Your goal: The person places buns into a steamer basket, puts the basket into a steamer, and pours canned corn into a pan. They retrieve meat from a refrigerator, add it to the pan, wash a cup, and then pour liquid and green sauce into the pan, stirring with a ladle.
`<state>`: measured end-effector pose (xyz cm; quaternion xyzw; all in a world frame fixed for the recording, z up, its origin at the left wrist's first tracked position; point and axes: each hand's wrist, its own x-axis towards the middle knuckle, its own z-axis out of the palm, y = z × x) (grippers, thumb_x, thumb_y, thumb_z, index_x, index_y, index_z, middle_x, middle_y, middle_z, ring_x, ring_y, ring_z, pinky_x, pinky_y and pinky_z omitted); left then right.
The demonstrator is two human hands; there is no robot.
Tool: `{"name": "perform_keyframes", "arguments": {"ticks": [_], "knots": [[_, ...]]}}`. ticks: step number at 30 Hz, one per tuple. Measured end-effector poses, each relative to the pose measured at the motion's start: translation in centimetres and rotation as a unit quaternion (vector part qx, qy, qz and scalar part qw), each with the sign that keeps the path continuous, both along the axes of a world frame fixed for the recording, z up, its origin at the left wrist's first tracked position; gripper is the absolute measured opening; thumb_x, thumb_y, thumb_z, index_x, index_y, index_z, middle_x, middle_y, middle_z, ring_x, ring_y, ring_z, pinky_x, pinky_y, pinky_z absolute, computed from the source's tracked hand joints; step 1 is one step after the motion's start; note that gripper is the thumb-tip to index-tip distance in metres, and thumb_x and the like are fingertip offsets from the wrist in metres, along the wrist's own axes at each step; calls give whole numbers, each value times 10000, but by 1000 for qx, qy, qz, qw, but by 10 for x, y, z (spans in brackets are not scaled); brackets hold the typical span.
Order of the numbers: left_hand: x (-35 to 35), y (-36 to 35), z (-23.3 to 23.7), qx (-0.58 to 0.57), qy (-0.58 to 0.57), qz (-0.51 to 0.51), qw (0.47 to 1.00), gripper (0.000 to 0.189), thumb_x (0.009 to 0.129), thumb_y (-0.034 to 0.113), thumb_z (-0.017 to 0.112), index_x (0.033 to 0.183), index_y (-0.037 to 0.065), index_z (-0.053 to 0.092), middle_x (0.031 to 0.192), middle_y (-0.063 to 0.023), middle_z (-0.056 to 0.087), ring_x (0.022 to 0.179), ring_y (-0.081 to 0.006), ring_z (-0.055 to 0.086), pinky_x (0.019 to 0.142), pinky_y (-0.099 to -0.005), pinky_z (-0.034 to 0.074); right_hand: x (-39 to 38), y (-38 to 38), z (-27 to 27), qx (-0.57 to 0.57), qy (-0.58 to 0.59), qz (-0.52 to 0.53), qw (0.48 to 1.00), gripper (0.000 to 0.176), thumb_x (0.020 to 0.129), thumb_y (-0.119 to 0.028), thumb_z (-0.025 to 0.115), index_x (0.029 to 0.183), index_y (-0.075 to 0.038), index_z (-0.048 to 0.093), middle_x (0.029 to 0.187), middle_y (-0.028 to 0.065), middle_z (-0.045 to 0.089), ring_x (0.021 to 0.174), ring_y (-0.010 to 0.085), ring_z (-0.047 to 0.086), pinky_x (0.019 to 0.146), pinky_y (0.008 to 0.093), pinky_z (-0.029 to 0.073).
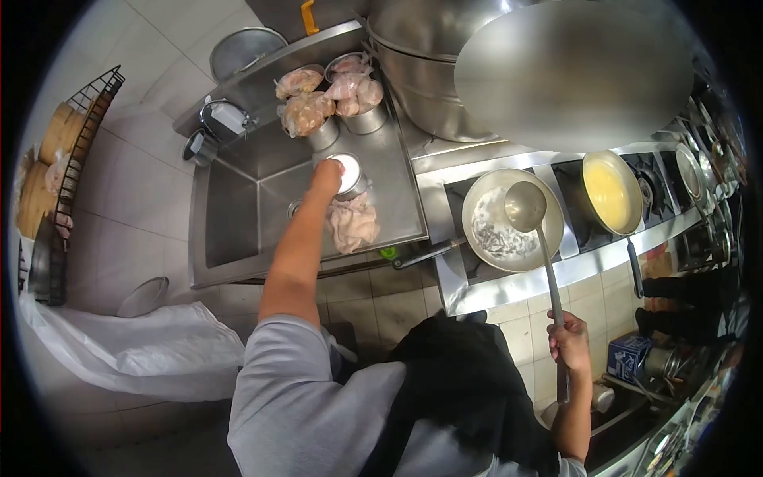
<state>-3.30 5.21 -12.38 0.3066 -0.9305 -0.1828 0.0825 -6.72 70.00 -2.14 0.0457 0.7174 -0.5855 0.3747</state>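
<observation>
My left hand [328, 176] reaches over the sink counter to a metal container [350, 189] with white contents. Its fingers are curled together at the rim, and whatever is between them is hidden. A crumpled pale cloth [353, 223] lies just below that container. In my right hand [569, 342] is the long handle of a metal ladle [525, 207], gripped in closed fingers. The ladle's bowl hangs over a pan [478, 201] on the stove, which has a whitish coating and liquid inside.
Farther right, a second pan [610, 191] holds yellow liquid. Bagged metal containers [323, 135] stand on the counter beside the sink [230, 219]. A large steel pot [413, 87] rises behind the stove. Another person's dark-clothed legs [691, 286] show at right.
</observation>
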Motion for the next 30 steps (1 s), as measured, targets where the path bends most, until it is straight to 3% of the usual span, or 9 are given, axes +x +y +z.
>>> {"name": "perform_keyframes", "arguments": {"ticks": [4,6,13,15,18,20,21,28,30], "knots": [[7,14,-3,-74,143,-35,986,211,712,-76,574,823,51,701,855,-164,678,857,-295,664,763,-368,510,0,-3,3,1,-2,1,1000,282,803,-14,541,1076,53,528,553,30,494,349,87,404,333,224,332],[8,31,21,90,127,38,987,194,704,-73,602,830,40,696,817,-121,680,811,-225,660,741,-336,508,0,-4,4,4,5,0,1000,285,799,-14,536,1074,60,521,553,30,487,354,87,403,333,223,330],[14,22,20,216,268,7,939,200,711,-34,652,902,24,671,864,-85,663,801,-182,630,756,-299,489,-4,-4,4,19,21,17,999,331,797,-15,537,1112,84,512,556,25,482,369,87,409,342,219,333],[28,27,24,-54,309,60,948,237,710,22,681,945,12,655,901,-83,650,831,-189,620,764,-308,490,-3,-6,7,44,27,28,998,337,804,-36,539,1119,83,524,568,23,490,389,84,418,357,226,339],[43,-14,-41,-90,271,267,920,273,681,61,660,938,-12,599,820,-131,640,735,-251,640,685,-352,520,-1,-8,10,80,49,32,995,320,802,-50,551,1099,70,544,582,25,501,419,92,442,379,247,358],[47,0,-26,302,227,317,870,243,774,82,628,980,7,523,759,-135,614,470,-185,584,388,-299,464,-2,-4,-2,106,89,36,990,302,803,-73,561,1076,55,555,594,33,514,453,104,470,407,266,376],[49,5,-29,402,269,316,816,236,800,80,602,998,24,487,713,-101,580,475,-164,564,389,-275,456,-4,-4,-2,115,87,23,989,302,803,-73,561,1076,55,555,594,33,514,453,104,470,407,266,376],[48,19,-36,483,349,288,750,117,787,41,554,856,50,461,642,-60,489,489,-152,512,398,-266,429,-17,14,-59,193,356,140,903,235,819,-85,542,1017,42,545,605,56,530,454,125,477,432,277,391],[46,22,-38,475,360,290,748,106,785,43,550,835,57,458,639,-59,487,486,-153,510,394,-268,422,-15,12,-61,78,63,50,994,217,829,-72,524,1013,39,549,620,61,550,419,132,464,401,257,383]]}}
